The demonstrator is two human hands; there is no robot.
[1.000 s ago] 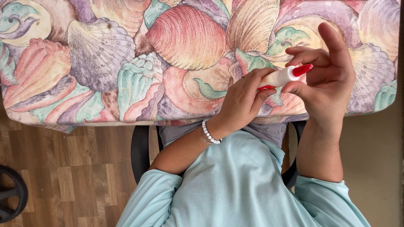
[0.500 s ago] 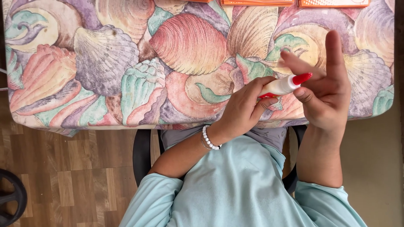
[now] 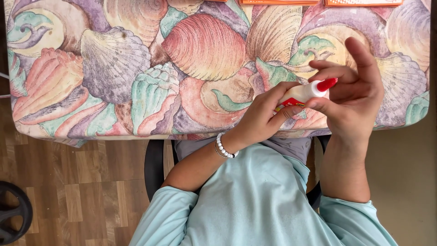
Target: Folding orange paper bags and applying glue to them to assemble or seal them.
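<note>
Glue bottle (image 3: 304, 94) lies level; red tip rightward.

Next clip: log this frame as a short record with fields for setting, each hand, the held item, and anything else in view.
setting: table edge under a seashell-print cloth, wood floor below
left hand: wraps the body of the glue bottle; bead bracelet on the wrist
right hand: fingers at the bottle's red cap
bottle: small, white, tilted, cap pointing right
other: orange cards at the far table edge
</note>
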